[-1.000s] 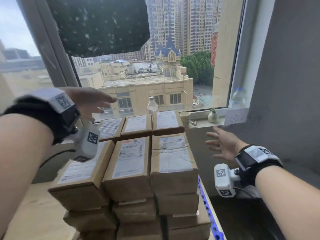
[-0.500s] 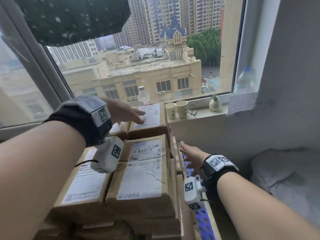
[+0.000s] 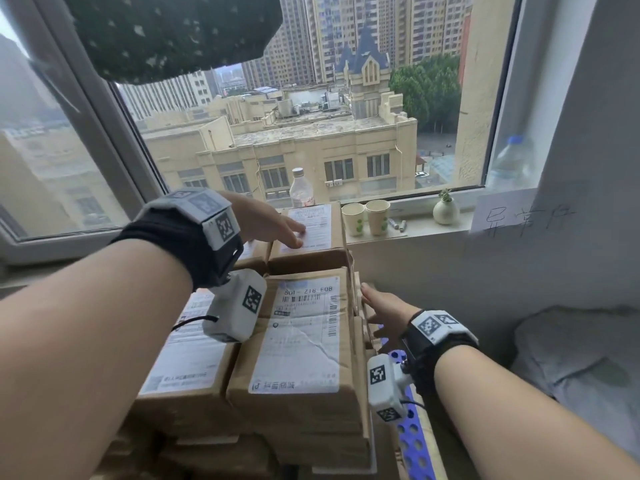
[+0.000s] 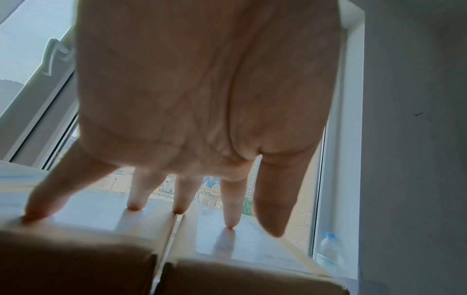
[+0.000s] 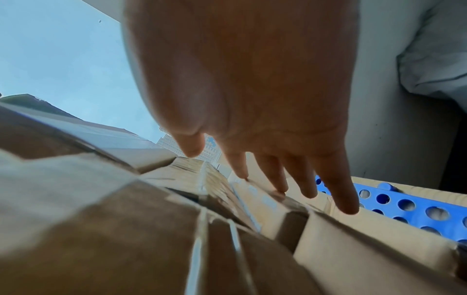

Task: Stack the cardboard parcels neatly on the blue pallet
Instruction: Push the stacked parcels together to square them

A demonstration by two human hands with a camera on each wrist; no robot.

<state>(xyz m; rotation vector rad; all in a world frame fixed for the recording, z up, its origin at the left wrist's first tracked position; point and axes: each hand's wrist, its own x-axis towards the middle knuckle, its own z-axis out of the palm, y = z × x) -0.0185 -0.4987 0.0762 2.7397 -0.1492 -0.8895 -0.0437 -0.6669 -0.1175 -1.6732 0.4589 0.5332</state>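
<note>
Brown cardboard parcels (image 3: 298, 344) with white labels stand stacked several layers high under the window. My left hand (image 3: 273, 225) lies flat with spread fingers on the tops of the far parcels (image 3: 313, 230); in the left wrist view its fingertips (image 4: 135, 206) rest across two neighbouring parcel tops (image 4: 96, 211). My right hand (image 3: 379, 306) presses with straight fingers against the right side of the stack (image 5: 252, 195). A strip of the blue perforated pallet (image 3: 414, 441) shows at the stack's right foot, also in the right wrist view as the blue pallet (image 5: 409, 207).
The windowsill (image 3: 415, 230) behind the stack carries two paper cups (image 3: 365, 218), a small bottle (image 3: 300, 190), a little vase (image 3: 445, 211) and a large water bottle (image 3: 509, 164). A grey wall with a paper note (image 3: 505, 211) stands at right, a pale cushion (image 3: 571, 368) below it.
My left hand came down from the air onto the far parcel tops. My right hand moved left and down from open space to the stack's right side. The head view shifted closer.
</note>
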